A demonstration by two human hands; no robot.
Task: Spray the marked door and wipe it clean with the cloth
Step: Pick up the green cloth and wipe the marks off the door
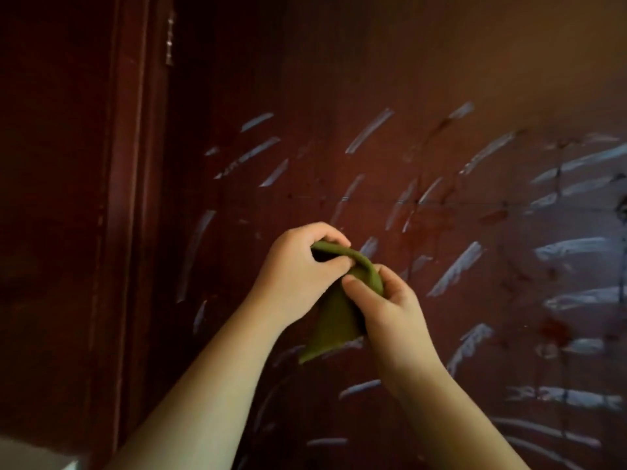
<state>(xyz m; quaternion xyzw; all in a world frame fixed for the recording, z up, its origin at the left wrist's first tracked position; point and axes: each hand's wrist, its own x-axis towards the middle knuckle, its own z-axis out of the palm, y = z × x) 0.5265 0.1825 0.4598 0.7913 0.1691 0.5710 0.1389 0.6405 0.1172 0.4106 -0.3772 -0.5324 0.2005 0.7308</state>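
Frame centre: left hand (298, 262) and right hand (386, 303) both pinch the green cloth (334, 320), fingers clamped on its folded top, before the dark door (373, 79) streaked with white marks (456, 269).

The door (441, 79) is a flat, open face above, to the right of and below the arms, so a grip could sweep there over the white marks (454, 269). At the left the frame (125, 198) runs top to bottom in raised mouldings that form a ridge, with a hinge (169, 39) high up beside it. In the middle the left grip (298, 266) and right grip (390, 307) crowd close together, both pinching the cloth (334, 320), which hangs between the wrists.
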